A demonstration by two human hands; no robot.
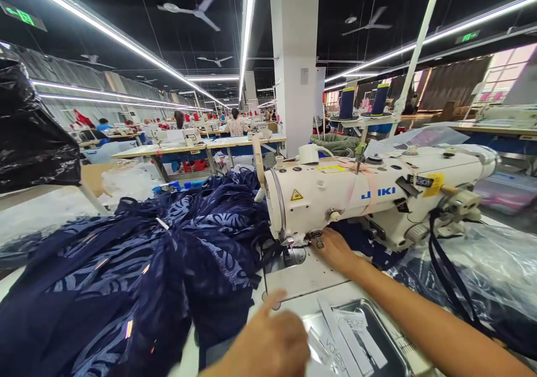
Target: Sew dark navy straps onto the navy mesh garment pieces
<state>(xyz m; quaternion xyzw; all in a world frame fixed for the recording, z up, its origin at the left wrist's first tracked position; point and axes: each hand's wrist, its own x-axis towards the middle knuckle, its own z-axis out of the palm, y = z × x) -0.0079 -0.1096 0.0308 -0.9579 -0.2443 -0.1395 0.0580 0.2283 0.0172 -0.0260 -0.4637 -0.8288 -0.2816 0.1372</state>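
A cream JUKI sewing machine (377, 198) stands across the table in front of me. My right hand (335, 249) reaches under its head near the needle area, fingers curled out of sight against the machine. My left hand (268, 340) hovers low at the front edge, loosely closed with the thumb sticking up, nothing visible in it. A big heap of dark blue patterned fabric (138, 265) lies to the left of the needle plate (291, 258). A metal tray (364, 338) with white printed labels (350, 332) sits just in front of me.
Clear plastic sheeting (486, 259) over dark cloth lies on the right, with a dark strap (444, 271) hanging from the machine. Two blue thread cones (363, 102) stand behind. A black plastic bag (29, 131) is at far left. Other workers sit at distant tables (201, 145).
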